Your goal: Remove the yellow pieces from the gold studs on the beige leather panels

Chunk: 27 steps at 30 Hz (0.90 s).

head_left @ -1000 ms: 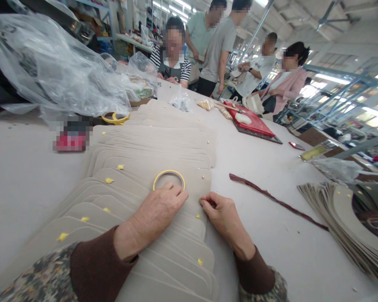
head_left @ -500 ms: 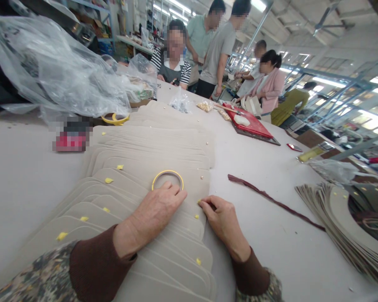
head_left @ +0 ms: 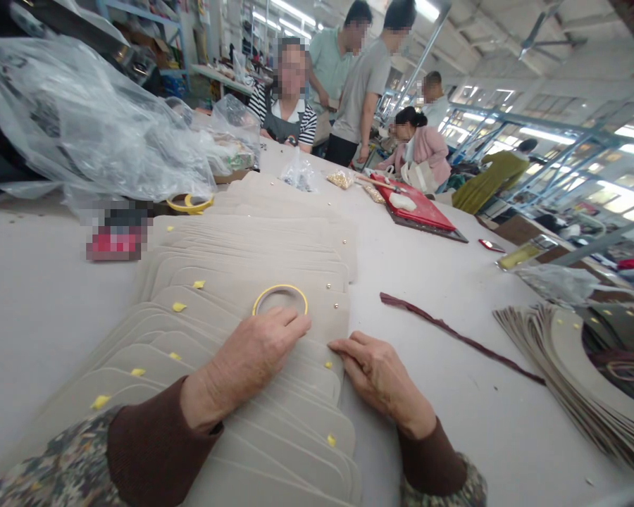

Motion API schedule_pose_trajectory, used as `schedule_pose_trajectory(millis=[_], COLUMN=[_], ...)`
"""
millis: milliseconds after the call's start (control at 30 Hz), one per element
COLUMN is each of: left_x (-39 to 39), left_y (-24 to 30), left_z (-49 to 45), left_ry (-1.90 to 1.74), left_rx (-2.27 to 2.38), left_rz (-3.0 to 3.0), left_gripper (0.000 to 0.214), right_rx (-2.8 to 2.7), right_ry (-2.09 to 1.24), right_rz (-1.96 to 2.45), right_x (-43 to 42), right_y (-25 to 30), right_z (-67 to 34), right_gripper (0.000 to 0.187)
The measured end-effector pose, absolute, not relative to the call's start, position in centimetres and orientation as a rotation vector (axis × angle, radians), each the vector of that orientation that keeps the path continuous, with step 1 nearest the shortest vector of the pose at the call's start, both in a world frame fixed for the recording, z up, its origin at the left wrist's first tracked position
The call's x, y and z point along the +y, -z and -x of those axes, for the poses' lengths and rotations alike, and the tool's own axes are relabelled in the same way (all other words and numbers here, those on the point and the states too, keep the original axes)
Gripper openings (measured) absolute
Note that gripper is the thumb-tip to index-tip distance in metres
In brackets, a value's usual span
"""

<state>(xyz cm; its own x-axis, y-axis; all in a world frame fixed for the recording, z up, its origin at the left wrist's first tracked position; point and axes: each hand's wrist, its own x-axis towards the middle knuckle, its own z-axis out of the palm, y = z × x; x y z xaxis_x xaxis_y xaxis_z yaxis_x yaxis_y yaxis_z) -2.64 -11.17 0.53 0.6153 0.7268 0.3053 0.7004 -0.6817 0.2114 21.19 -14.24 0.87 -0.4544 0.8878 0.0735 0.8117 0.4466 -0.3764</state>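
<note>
A long fan of overlapping beige cut panels (head_left: 253, 246) lies on the white table, many with a small yellow tab (head_left: 179, 307) or a metal stud (head_left: 334, 305). A ring of yellow tape (head_left: 280, 290) rests on one panel. My left hand (head_left: 253, 352) lies palm down on the panels, its fingertips at the ring's near edge, holding nothing. My right hand (head_left: 375, 373) lies flat at the right edge of the stack, its fingers stretched toward a yellow tab (head_left: 327, 365).
A dark red strip (head_left: 454, 331) crosses the table to the right, before a second fan of panels (head_left: 570, 373). Clear plastic bags (head_left: 95, 120) and more yellow tape rings (head_left: 190, 204) sit at the far left. A red board (head_left: 423, 208) lies farther back. Several people stand or sit beyond.
My right hand has gone from pinching at the panel's edge to lying flatter and a little lower. My left hand has hardly moved. People in the background have shifted.
</note>
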Motion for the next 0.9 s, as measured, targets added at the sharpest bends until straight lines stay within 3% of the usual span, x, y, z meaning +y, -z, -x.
schedule_pose_trajectory(millis=[167,367,533,900], left_x=[-11.4,-11.7,-11.7,-12.1], left_y=[-0.1,0.9,1.0,0.5], left_z=[2.8,2.5,2.2,1.9], left_ry=[-0.786,-0.893,-0.83,-0.757], left_rx=[1.04,0.992,1.021,0.987], left_rz=[-2.695,-2.684,-2.674,-2.618], left_gripper=[0.015,0.041,0.027,0.014], right_rx=[-2.256,-1.87,-1.979,-1.996], right_ry=[-0.643,-0.564,-0.414,-0.131], right_rz=[1.454,1.243,0.981,1.038], right_x=[-13.5,-13.5,-13.5,-13.6], right_y=[-0.8,-0.5,-0.7,0.2], right_z=[-21.3,-19.7,-17.7,-16.8], right_gripper=[0.03,0.019,0.021,0.016])
